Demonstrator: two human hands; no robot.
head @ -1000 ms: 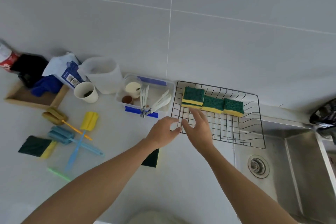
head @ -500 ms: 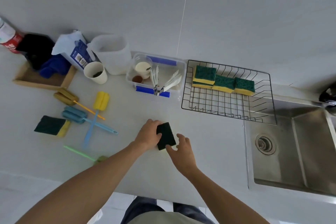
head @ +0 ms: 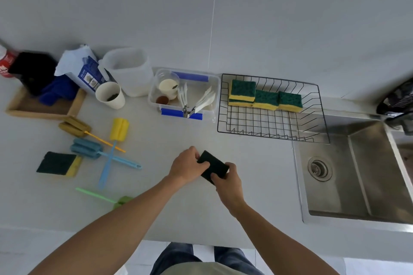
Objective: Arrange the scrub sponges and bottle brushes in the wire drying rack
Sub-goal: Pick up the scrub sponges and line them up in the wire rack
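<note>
A dark green scrub sponge (head: 212,166) sits at the counter's middle, gripped from the left by my left hand (head: 186,166) and from the lower right by my right hand (head: 228,182). The black wire drying rack (head: 274,128) stands at the back right and holds three green-and-yellow sponges (head: 266,97) in a row along its far side. Another green-and-yellow sponge (head: 58,163) lies at the far left. Beside it lie bottle brushes: olive (head: 74,126), yellow-headed (head: 119,129), blue (head: 86,148), and a green one (head: 121,201) partly hidden by my left forearm.
A steel sink (head: 357,169) lies right of the rack. A clear box with utensils (head: 184,96), a white jug (head: 127,71), a paper cup (head: 110,95) and a wooden tray (head: 44,107) with cloths line the back wall.
Both hands drew back from the rack's front edge to the sponge at the counter's middle and closed on it. The view shifted down and back.
</note>
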